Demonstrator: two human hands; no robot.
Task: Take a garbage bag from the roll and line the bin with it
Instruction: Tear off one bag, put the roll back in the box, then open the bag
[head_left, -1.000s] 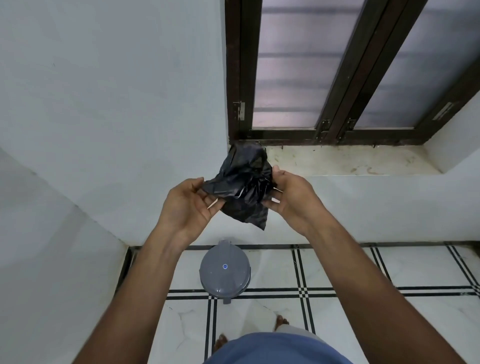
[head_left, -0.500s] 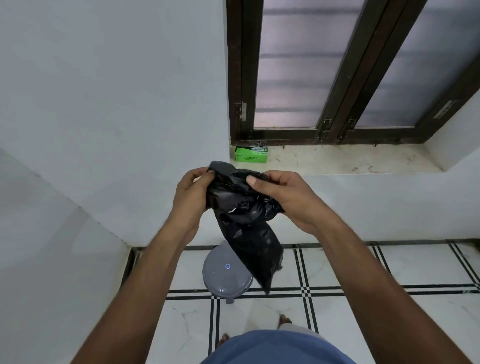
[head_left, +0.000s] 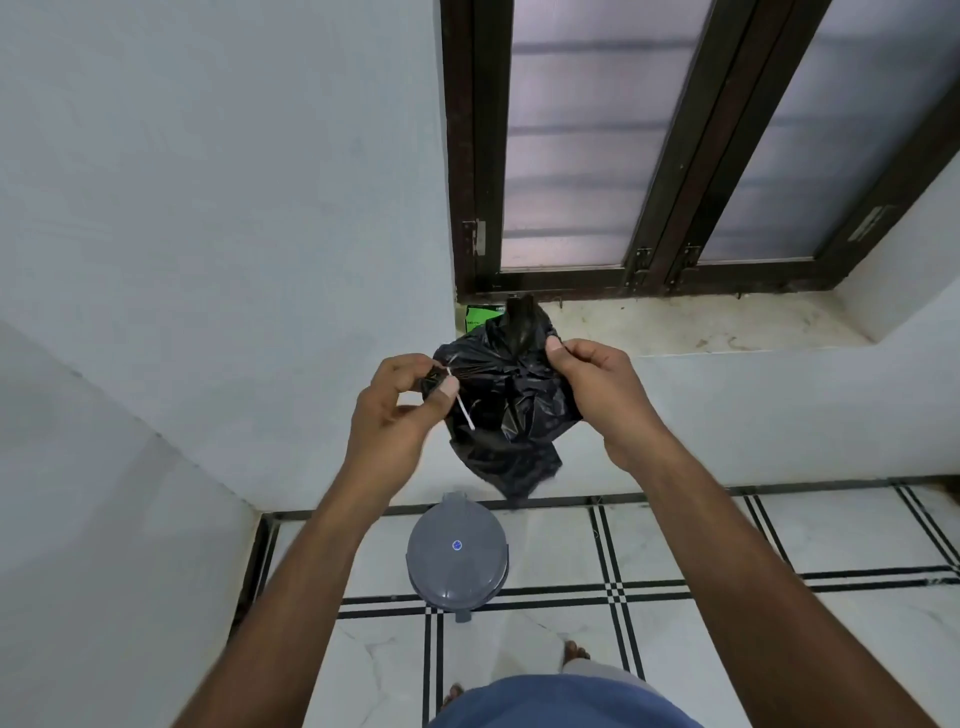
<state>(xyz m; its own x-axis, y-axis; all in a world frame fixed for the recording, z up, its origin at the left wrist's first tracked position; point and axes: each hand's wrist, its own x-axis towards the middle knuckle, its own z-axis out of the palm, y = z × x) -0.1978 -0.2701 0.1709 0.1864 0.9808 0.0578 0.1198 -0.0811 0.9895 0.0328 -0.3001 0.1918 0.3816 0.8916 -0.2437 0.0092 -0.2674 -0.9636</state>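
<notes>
The grey bin (head_left: 457, 556) stands on the tiled floor (head_left: 727, 540) with its lid down, straight below the hands and slightly nearer the left one. Above it hangs the crumpled black bag (head_left: 511, 410), its long axis roughly vertical, tail pointing down at the lid. The right hand (head_left: 597, 387) pinches the bag's upper edge; the left hand (head_left: 395, 410) pinches the opposite side beside a thin white tie (head_left: 462, 408). A green box (head_left: 480, 317) shows on the sill (head_left: 701, 325) behind.
</notes>
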